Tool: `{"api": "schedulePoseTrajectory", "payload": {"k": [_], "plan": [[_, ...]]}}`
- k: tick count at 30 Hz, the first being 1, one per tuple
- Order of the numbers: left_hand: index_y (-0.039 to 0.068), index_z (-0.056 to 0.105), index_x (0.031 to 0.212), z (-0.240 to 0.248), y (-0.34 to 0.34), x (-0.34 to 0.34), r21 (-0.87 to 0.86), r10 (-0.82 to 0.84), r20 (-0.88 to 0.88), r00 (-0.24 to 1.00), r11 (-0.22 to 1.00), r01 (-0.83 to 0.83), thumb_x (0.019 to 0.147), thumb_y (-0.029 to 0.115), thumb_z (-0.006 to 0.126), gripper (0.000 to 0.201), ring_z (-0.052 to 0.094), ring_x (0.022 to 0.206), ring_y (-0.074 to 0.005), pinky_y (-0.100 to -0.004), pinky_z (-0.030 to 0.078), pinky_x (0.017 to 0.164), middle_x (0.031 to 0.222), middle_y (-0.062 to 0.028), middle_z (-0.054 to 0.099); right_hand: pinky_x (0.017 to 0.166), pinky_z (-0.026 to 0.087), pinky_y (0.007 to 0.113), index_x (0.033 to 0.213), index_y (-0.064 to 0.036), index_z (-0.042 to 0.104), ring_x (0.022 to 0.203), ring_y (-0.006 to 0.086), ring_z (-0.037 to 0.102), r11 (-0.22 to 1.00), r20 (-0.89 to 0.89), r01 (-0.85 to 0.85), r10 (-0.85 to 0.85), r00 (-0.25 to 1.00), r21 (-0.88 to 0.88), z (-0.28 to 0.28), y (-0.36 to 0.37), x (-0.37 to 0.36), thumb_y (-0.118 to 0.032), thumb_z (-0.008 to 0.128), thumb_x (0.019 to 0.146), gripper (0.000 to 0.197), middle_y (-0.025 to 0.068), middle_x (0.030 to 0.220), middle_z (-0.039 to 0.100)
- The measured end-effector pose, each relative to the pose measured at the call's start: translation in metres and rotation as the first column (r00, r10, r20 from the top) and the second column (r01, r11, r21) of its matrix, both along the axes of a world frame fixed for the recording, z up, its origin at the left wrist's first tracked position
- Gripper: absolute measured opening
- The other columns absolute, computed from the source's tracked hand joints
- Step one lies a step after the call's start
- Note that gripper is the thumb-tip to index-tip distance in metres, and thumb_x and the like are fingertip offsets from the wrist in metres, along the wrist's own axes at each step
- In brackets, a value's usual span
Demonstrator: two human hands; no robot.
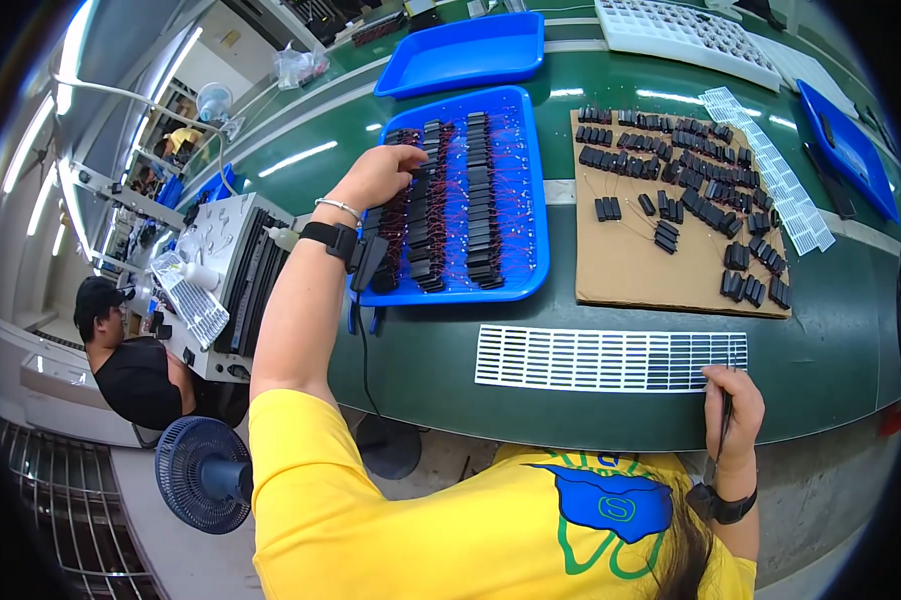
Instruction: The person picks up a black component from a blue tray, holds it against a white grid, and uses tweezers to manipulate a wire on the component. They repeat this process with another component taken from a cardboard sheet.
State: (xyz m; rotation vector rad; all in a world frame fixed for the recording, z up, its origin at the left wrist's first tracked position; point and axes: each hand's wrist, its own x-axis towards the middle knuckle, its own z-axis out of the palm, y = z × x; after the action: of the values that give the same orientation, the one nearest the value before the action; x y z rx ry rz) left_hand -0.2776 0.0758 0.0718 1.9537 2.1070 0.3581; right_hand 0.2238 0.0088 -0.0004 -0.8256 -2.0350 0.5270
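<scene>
My left hand (379,177) reaches over a blue tray (543,230) holding columns of small black rectangular components (483,200) with thin red wires. Its fingers are bent together at the upper part of the left and middle columns. What lies between the fingertips is hidden. At the front edge of the table, my right hand (735,408) is closed around a thin dark tool (726,420), which resembles tweezers. Its fingertips are at the right end of a white slotted sheet (571,358) lying flat on the table.
To the right, a cardboard sheet (621,270) carries clusters of black components. Beyond it lies another slotted sheet (771,175). Blue trays (461,60) and a white compartment tray (686,40) stand at the back. A person (136,365) sits at left, near a fan (203,474).
</scene>
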Motion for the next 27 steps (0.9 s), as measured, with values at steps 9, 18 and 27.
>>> {"api": "schedulePoseTrajectory", "payload": {"k": [9,18,27], "plan": [[0.004,0.056,0.105,-0.004,-0.002,-0.002,-0.032,0.008,0.033,0.999,0.999,-0.007,0.071,-0.003,0.054,0.035,0.059,0.088,-0.0222,-0.0298,0.046,0.079,0.093,-0.0119,0.062,0.060,0.043,0.027,0.087,0.0000,0.053,0.064,0.0222,0.054,1.000,0.023,-0.005,0.005,1.000,-0.011,0.002,0.001,0.002,0.011,0.049,0.073,0.018,0.0125,0.078,0.058],[0.001,0.058,0.101,0.026,-0.005,0.024,0.117,0.052,0.070,0.996,0.991,-0.060,0.074,-0.001,0.050,0.029,0.060,0.084,-0.0218,-0.0300,0.046,0.076,0.091,-0.0124,0.062,0.058,0.042,0.027,0.087,-0.0002,0.054,0.061,0.0226,0.054,0.999,0.004,0.024,-0.024,1.000,0.031,0.001,0.003,0.001,0.011,0.051,0.072,0.019,0.0122,0.074,0.058],[0.001,0.061,0.091,0.003,0.027,0.199,0.008,-0.285,-0.096,0.954,0.958,0.287,0.071,0.014,0.058,0.024,0.058,0.086,-0.0296,-0.0343,0.046,0.075,0.091,-0.0165,0.061,0.049,0.041,0.029,0.084,-0.0019,0.055,0.052,0.0237,0.052,0.998,-0.030,0.001,0.001,1.000,0.070,-0.002,0.006,0.004,0.010,0.057,0.066,0.022,0.0100,0.063,0.054]]}}
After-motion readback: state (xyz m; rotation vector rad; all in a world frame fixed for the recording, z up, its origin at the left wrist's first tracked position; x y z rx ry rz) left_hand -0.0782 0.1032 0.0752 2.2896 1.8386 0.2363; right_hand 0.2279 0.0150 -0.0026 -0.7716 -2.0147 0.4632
